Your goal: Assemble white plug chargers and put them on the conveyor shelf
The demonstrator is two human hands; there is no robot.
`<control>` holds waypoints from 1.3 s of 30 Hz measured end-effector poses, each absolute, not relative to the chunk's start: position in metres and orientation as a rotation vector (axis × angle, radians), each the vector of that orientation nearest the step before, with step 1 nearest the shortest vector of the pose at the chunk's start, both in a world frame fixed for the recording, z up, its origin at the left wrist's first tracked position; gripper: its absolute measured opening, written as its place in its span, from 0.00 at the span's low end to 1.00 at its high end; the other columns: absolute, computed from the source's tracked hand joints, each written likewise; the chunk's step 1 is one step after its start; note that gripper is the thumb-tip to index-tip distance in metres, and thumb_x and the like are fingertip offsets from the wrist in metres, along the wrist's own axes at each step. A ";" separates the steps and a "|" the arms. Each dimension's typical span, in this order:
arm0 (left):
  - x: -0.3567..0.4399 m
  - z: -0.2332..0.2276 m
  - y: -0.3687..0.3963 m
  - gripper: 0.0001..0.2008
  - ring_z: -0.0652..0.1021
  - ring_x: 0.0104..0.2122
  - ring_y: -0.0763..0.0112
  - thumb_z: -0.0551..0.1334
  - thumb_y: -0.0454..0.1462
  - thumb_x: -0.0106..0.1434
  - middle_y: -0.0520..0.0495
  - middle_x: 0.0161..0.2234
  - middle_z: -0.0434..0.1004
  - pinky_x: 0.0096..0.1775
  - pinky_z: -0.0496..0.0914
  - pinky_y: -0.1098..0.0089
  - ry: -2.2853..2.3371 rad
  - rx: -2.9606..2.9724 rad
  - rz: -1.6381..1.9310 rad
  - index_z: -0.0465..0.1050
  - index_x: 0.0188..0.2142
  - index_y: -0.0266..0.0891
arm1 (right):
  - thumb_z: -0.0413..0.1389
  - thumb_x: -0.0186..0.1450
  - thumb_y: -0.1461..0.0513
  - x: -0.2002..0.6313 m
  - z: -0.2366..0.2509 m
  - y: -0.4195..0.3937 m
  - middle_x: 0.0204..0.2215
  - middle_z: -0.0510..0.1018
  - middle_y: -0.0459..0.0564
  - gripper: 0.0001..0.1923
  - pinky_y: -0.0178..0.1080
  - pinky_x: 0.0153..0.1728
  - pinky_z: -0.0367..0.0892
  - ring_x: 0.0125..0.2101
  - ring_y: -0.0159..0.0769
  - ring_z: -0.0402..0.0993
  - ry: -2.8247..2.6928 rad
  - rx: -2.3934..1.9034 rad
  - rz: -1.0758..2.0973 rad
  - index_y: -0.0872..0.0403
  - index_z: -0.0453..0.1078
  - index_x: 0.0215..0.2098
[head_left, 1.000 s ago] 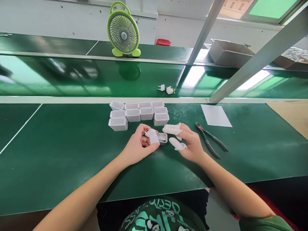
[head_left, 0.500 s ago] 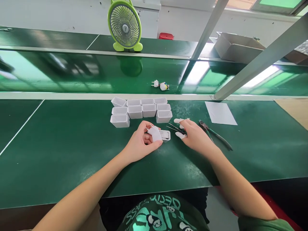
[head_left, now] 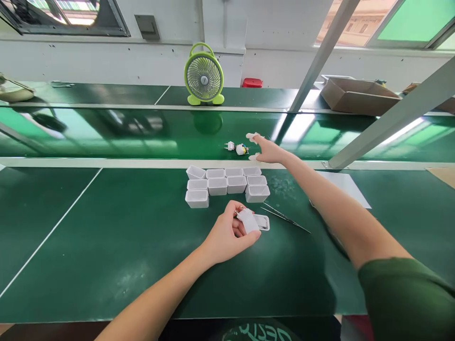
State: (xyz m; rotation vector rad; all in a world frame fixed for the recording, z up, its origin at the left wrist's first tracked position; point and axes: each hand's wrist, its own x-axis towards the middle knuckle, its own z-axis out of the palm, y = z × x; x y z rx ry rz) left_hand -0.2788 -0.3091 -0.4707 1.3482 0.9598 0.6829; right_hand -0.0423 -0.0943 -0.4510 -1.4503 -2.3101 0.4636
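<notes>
The green conveyor belt carries two small plug parts lying close together beyond the worktable. The right hand is stretched out over the belt just beside them, its capped fingers spread and holding nothing; this looks like the fetching step, and closing thumb and forefinger on one part would be called for next. The left hand rests on the worktable, curled fingers pinching a white casing. Ten empty white casings stand grouped behind it. One pair of tweezers lies beside.
</notes>
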 end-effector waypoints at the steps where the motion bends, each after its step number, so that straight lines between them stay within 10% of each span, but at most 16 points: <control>1: -0.279 -0.470 -0.309 0.22 0.76 0.28 0.76 0.69 0.42 0.58 0.45 0.47 0.76 0.31 0.70 0.73 0.963 1.348 0.674 0.59 0.46 0.43 | 0.60 0.52 0.67 -0.051 -0.452 -0.074 0.59 0.71 0.64 0.42 0.52 0.50 0.71 0.55 0.54 0.71 -2.357 -1.441 0.477 0.55 0.58 0.64; 11: -0.281 -0.471 -0.306 0.22 0.76 0.28 0.74 0.68 0.42 0.60 0.53 0.34 0.75 0.34 0.71 0.70 0.951 1.364 0.631 0.59 0.47 0.45 | 0.66 0.53 0.66 -0.080 -0.457 -0.033 0.44 0.78 0.56 0.43 0.44 0.42 0.69 0.41 0.45 0.73 -2.484 -1.433 0.436 0.56 0.58 0.65; 18: -0.279 -0.466 -0.307 0.21 0.75 0.28 0.76 0.68 0.41 0.61 0.50 0.39 0.77 0.34 0.73 0.71 0.935 1.352 0.623 0.58 0.47 0.46 | 0.64 0.58 0.57 -0.001 -0.440 -0.148 0.38 0.77 0.49 0.43 0.41 0.39 0.69 0.33 0.34 0.72 -2.199 -1.563 0.259 0.58 0.54 0.68; 27: -0.277 -0.463 -0.307 0.21 0.78 0.30 0.75 0.69 0.37 0.59 0.47 0.52 0.76 0.32 0.75 0.72 0.986 1.383 0.644 0.60 0.46 0.46 | 0.63 0.64 0.52 0.022 -0.477 -0.278 0.46 0.77 0.58 0.32 0.55 0.47 0.71 0.45 0.52 0.72 -2.291 -1.492 0.052 0.50 0.64 0.63; 32: -0.279 -0.463 -0.309 0.23 0.80 0.32 0.73 0.70 0.36 0.59 0.48 0.54 0.74 0.34 0.77 0.70 1.002 1.391 0.640 0.61 0.48 0.48 | 0.52 0.70 0.48 0.007 -0.452 -0.314 0.58 0.71 0.53 0.27 0.54 0.56 0.69 0.56 0.51 0.69 -2.252 -1.136 0.660 0.41 0.61 0.66; 39: -0.279 -0.458 -0.308 0.22 0.79 0.32 0.76 0.69 0.35 0.61 0.47 0.56 0.72 0.37 0.78 0.69 0.979 1.366 0.587 0.59 0.49 0.48 | 0.52 0.70 0.46 -0.009 -0.463 -0.324 0.68 0.53 0.59 0.36 0.58 0.63 0.59 0.67 0.54 0.51 -2.542 -1.044 0.743 0.46 0.50 0.71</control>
